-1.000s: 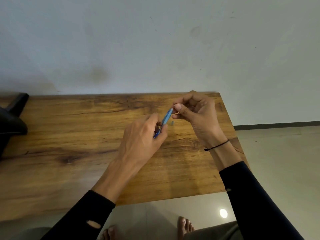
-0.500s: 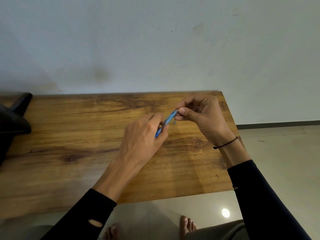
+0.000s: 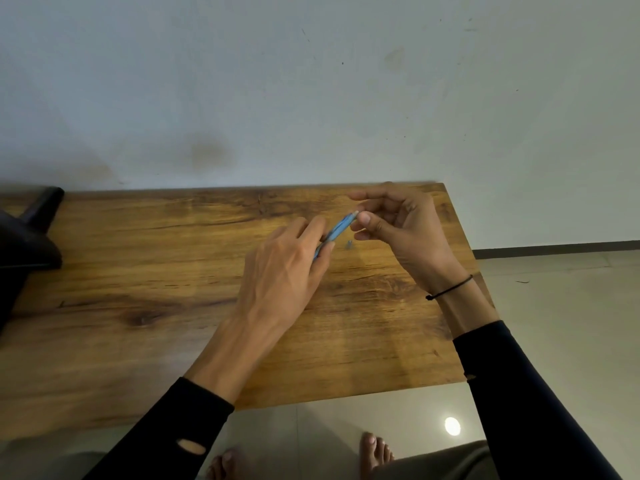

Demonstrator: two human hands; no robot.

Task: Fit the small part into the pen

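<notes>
While both hands hover over the wooden counter (image 3: 138, 271), there's just one blue pen (image 3: 337, 230) between them. Left hand (image 3: 280, 271) has its fingers wrapped round the lower barrel, right hand (image 3: 401, 230) pinches the pale tip end with thumb and fingers. One tiny metal bit (image 3: 349, 244) lies on the counter right under the pen. One dark object (image 3: 24, 237) sits at the far left edge.

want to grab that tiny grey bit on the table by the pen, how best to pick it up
Probably pinch the grey bit across its short sides, coming straight down: it lies small and low on the table, below the pen, in the gap between both hands.
</notes>
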